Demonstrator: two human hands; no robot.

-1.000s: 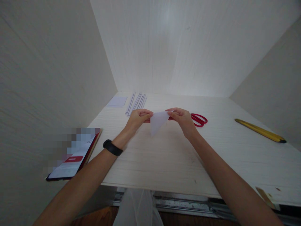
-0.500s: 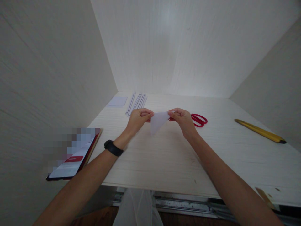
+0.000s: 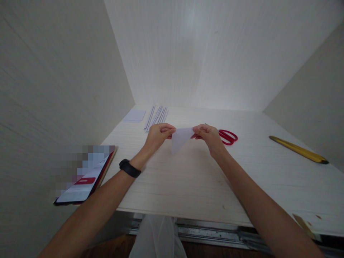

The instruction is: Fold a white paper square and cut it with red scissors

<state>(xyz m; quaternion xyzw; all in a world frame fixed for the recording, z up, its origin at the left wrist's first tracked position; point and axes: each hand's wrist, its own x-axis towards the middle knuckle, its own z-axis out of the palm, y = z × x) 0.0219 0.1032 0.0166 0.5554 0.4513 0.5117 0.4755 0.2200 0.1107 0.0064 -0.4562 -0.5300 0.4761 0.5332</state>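
A phone [image 3: 82, 179] leans at the near left edge of the pale wooden surface [image 3: 188, 182]. Above its middle, the left hand [image 3: 158, 135] and right hand [image 3: 209, 136] pinch a white paper [image 3: 179, 139], already folded to a triangle. Beyond lie red scissors [image 3: 228, 137], a yellow ruler [image 3: 298, 154], paper strips [image 3: 157, 116] and white walls.

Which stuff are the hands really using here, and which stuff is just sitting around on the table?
In use:
- folded white paper, pinched at its top corners
- left hand
- right hand

Just lying about:
- red scissors, beside the right hand
- paper strips
- small paper square
- yellow ruler
- phone
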